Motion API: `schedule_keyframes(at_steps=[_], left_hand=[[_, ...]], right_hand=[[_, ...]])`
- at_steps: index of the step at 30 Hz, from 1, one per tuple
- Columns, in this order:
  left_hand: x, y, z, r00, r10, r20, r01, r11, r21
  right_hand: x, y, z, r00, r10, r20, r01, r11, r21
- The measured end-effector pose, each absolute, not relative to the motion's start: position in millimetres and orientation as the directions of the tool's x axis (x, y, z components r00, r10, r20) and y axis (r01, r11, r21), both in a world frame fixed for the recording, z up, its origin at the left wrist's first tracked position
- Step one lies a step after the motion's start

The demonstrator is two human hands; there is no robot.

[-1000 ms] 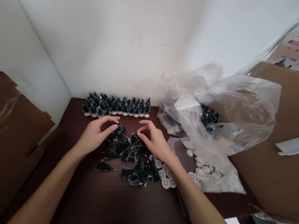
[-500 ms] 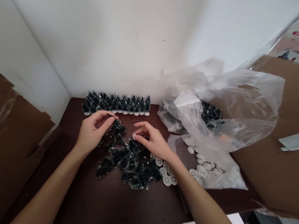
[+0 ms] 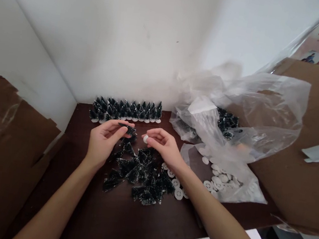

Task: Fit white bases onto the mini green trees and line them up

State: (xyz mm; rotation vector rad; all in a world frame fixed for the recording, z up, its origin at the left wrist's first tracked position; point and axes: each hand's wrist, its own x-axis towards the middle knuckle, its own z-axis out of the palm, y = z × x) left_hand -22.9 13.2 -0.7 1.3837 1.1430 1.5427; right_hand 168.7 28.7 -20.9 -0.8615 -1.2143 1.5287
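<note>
Between the thumb and fingers of my left hand [image 3: 104, 137] is a small dark-green bottle-brush tree [image 3: 130, 131] with white-flecked bristles, lying sideways with its wide end to the right. My right hand [image 3: 165, 145] pinches a round white base [image 3: 145, 139], held just right of that tree and apart from it. Below both hands a heap of loose miniature trees [image 3: 141, 172] lies on the dark brown table [image 3: 90, 216]. Several white bases [image 3: 178, 193] are spread beside the heap, partly covered by my right forearm.
Rows of upright trees on white bases [image 3: 125, 110] stand along the white wall. At the right, a clear plastic bag [image 3: 267, 106] holds more trees, and white discs [image 3: 219, 180] lie in plastic near it. Cardboard [image 3: 6, 146] flanks the left side, and a carton [image 3: 309, 186] the right.
The left hand has brought the tree up clear of the heap and turned it sideways. The right hand's white base now shows more fully, close to the tree.
</note>
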Motion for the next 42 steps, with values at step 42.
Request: schedule_keyframes(at_steps=[42], left_hand=[[-11.2,4.1,1.8,-0.072,0.949,0.308,-0.028,-0.31,0.95]], right_hand=[[159.0,19.7,-16.8,-0.349,0.922,-0.168,-0.519,-0.339,-0.784]])
